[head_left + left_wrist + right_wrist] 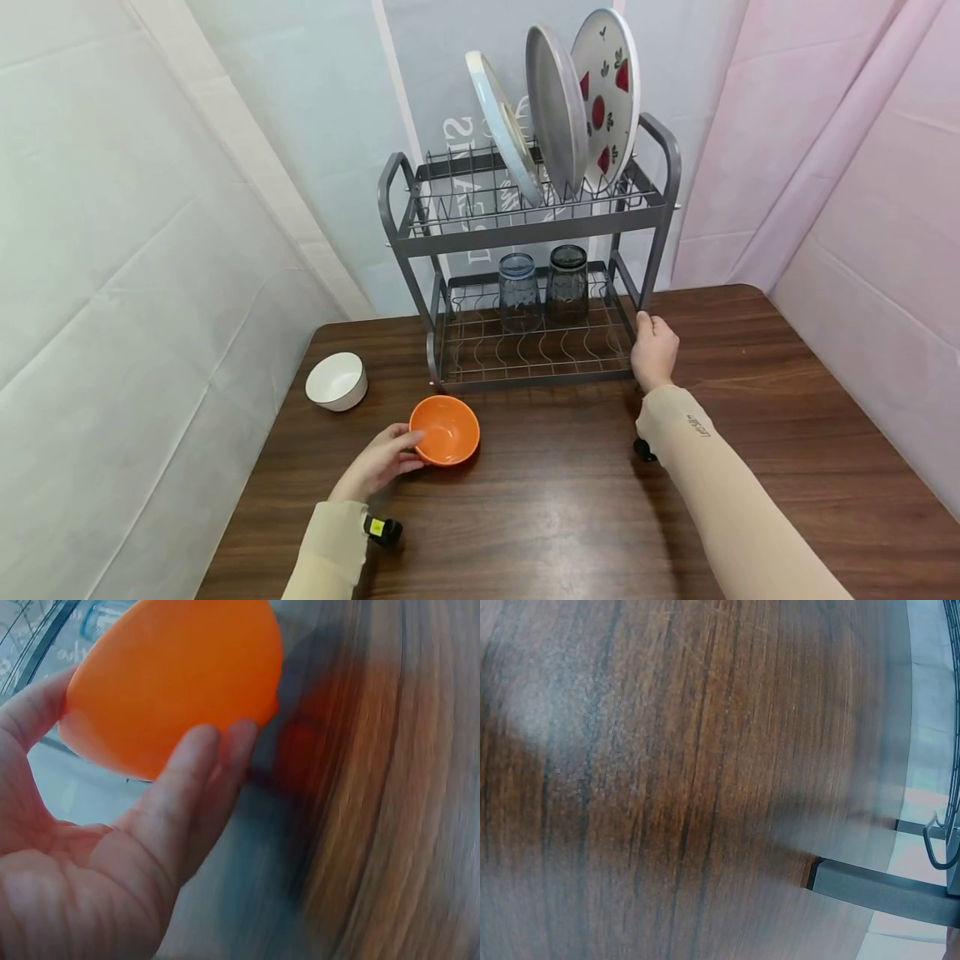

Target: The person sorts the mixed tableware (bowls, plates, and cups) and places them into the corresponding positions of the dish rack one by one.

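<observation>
An orange bowl (459, 427) is pinched at its left side by my left hand (386, 461), thumb over the rim and fingers against the outside. The left wrist view shows the bowl's smooth underside (180, 682) tilted, with its reflection on the table beside it. My right hand (654, 350) grips the right front post of a grey two-tier dish rack (525, 231). In the right wrist view a rack leg (885, 889) stands on the wood, and that hand is almost wholly out of sight.
A white bowl (337, 382) sits left of the rack on the brown table (540, 508). Three plates, one light blue-rimmed (498, 125), one grey (553, 108) and one strawberry-patterned (611, 100), stand on the top tier. Blue (519, 296) and dark (567, 287) glasses stand upside down below.
</observation>
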A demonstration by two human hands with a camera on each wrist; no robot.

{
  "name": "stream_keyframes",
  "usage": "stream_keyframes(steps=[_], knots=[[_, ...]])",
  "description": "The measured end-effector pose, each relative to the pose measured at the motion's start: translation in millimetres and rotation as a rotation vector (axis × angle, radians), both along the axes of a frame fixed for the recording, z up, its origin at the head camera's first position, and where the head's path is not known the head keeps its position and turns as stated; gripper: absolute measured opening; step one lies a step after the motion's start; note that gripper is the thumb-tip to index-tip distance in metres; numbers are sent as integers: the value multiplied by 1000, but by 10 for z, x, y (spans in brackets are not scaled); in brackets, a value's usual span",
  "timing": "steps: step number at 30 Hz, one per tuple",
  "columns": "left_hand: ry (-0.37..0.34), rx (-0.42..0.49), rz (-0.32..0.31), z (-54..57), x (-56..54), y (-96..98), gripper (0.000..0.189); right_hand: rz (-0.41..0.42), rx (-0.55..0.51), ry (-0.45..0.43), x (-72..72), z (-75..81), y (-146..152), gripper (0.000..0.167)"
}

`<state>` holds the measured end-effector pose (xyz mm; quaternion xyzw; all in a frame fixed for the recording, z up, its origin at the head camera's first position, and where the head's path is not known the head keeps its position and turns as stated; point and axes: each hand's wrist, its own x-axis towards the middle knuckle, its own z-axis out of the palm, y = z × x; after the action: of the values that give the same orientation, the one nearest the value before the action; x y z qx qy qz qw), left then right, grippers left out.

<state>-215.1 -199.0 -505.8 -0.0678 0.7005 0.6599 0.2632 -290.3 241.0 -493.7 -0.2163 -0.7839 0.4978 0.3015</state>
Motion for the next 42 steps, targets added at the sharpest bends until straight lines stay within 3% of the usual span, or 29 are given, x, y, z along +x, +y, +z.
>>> stream_keyframes(steps=[8, 18, 30, 42], knots=[[15, 61, -55, 1, -69, 234, 55, 10, -17, -17, -1, -6, -4, 43], [45, 151, -122, 132, -186, 606, 45, 21, -17, -11, 9, -3, -9, 44], [75, 236, -150, 377, -359, 1142, 45, 1, -24, 4, 5, -23, -1, 44], [84, 183, -120, 624, -640, 1744, 48, 22, -22, -7, 0, -25, 5, 45]])
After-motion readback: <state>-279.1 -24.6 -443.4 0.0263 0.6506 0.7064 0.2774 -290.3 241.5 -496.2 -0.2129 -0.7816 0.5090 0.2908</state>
